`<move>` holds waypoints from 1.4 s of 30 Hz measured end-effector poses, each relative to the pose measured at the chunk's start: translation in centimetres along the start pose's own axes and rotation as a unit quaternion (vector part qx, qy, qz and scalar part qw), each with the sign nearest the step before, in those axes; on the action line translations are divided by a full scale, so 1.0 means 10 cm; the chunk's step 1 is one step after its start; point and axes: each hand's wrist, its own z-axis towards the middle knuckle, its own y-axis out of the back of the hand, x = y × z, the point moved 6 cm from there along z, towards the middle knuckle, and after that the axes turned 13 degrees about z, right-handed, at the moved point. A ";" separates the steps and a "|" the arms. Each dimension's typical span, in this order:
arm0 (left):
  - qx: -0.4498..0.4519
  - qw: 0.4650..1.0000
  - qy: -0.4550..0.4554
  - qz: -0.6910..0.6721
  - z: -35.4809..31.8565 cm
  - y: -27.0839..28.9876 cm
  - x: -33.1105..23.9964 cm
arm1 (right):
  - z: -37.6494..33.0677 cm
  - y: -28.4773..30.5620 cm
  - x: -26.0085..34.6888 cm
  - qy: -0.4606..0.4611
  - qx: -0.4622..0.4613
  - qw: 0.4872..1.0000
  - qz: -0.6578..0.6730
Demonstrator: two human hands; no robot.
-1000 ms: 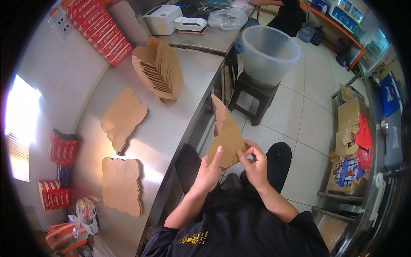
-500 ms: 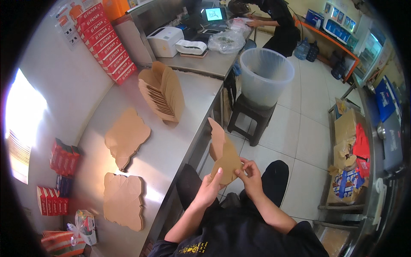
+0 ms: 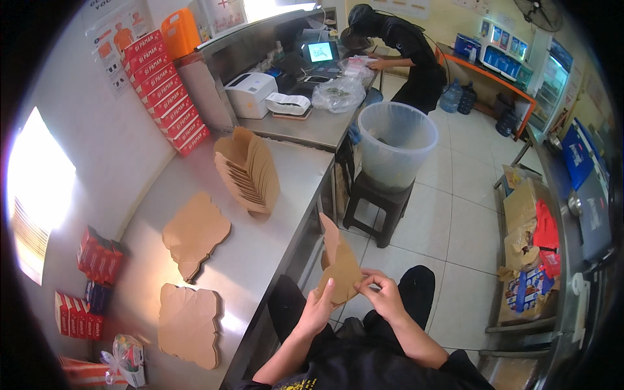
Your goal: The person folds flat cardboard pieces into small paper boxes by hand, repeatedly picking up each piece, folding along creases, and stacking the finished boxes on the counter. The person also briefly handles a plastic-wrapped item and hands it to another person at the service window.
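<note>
**At the steel counter, a box blank takes shape in your hands**

Over your lap, beside the counter's edge, your left hand (image 3: 318,305) cups the lower side of a brown cardboard blank (image 3: 339,263), fingers closed against it, while your right hand (image 3: 385,296) pinches its lower right flap between thumb and fingertips. The blank stands nearly upright, its pointed top leaning slightly away from you. A second ago it was held higher and flatter, with the right hand working near its middle; now that hand has slid to the flap's edge, which suggests folding has begun and the piece is far from a finished box.

To your left, on the stainless counter (image 3: 286,214), two flat blanks lie apart: one near you (image 3: 190,325), one farther along (image 3: 195,233). Beyond them, a stack of nested folded boxes (image 3: 249,170) stands on edge. Red cartons (image 3: 166,88) are piled against the wall, with a white printer (image 3: 250,94) and a small lit screen (image 3: 320,52) behind.

Ahead, a translucent bin (image 3: 396,143) sits on a dark stool (image 3: 380,205). At the far counter, another person in black (image 3: 409,55) bends over their own work.
</note>
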 end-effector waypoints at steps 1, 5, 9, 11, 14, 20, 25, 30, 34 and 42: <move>0.001 1.000 0.003 0.002 0.00 0.02 0.03 | 0.01 0.00 0.00 -0.007 0.010 1.000 -0.003; 0.001 1.000 -0.005 0.001 0.00 0.05 0.06 | -0.01 0.02 -0.01 0.022 0.013 0.999 0.047; 0.000 0.999 -0.013 0.051 -0.08 -0.03 -0.12 | -0.03 0.02 0.07 0.078 0.017 0.997 -0.023; -0.021 0.993 -0.057 0.105 -0.12 0.01 -0.07 | -0.02 0.00 0.11 0.070 0.024 0.995 -0.071; -0.043 0.981 -0.097 0.164 -0.14 0.05 -0.06 | -0.03 -0.01 0.10 0.039 0.049 0.992 -0.107; -0.022 0.990 -0.042 0.132 -0.16 -0.03 -0.19 | -0.08 0.01 0.07 0.068 0.038 0.996 -0.048; -0.052 0.988 -0.107 0.102 -0.21 -0.11 -0.25 | -0.13 -0.08 0.26 0.089 0.009 0.992 -0.088; -0.029 0.985 -0.091 0.145 -0.16 0.01 -0.06 | -0.19 -0.10 0.49 0.117 0.026 0.977 -0.179; -0.056 0.979 -0.116 0.156 -0.17 -0.09 -0.12 | -0.20 -0.04 0.40 0.082 0.021 0.993 -0.077; -0.023 0.962 -0.108 0.251 -0.26 -0.22 -0.44 | -0.24 -0.03 0.45 0.085 -0.025 0.996 0.006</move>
